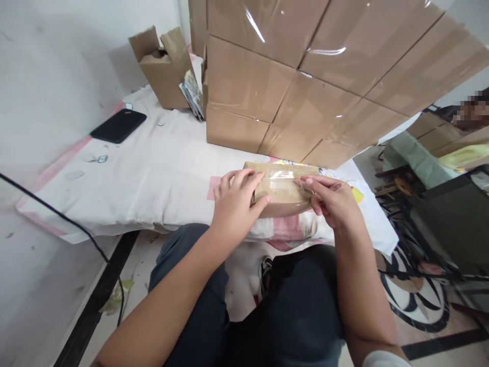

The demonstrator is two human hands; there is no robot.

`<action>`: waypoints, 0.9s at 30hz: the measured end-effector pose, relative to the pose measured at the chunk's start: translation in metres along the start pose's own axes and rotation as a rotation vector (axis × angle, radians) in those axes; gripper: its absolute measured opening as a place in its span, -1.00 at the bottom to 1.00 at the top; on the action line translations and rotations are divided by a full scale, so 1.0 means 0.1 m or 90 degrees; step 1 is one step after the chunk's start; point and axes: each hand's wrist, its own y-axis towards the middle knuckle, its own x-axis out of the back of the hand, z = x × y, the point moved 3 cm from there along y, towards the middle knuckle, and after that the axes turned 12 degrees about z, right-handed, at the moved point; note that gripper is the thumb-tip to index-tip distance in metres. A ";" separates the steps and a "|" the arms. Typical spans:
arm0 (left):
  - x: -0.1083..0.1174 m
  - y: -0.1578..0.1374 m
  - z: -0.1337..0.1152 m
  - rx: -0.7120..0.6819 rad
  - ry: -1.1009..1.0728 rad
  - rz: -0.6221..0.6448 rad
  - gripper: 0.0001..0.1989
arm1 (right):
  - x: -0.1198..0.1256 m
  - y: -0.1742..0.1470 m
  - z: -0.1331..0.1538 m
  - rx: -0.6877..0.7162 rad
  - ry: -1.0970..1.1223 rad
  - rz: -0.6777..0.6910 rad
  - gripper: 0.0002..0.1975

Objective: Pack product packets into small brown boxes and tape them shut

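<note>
A small cardboard box [280, 196] lies at the table's near edge, with shiny clear packing tape [282, 175] over its top. My left hand [239, 199] grips the box's left end, fingers spread over the top and the thumb toward the near side. At the right end, my right hand [332, 199] pinches a loose-looking piece of the clear tape between thumb and fingers. What the curled lower fingers of that hand touch is hidden.
Behind the box rises a tall stack of taped cartons [248, 76]. An open carton [164, 71], a small packet [193, 97] and a black phone-like slab [119, 125] are on the cloth-covered table [168, 173]. A black cable [57, 211] hangs left. Another person [473, 112] is far right.
</note>
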 end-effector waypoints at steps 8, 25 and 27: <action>0.03 0.01 0.06 -0.040 -0.057 0.023 -0.32 | -0.02 -0.04 0.26 0.113 -0.093 -0.040 -0.71; -0.16 -0.05 -0.12 -0.126 0.042 -0.104 -0.41 | 0.10 -1.13 0.43 0.329 -0.453 -0.073 -0.73; -0.16 -0.05 -0.14 -0.155 0.070 -0.117 -0.35 | 0.12 -1.19 0.37 0.380 -0.510 -0.070 -0.73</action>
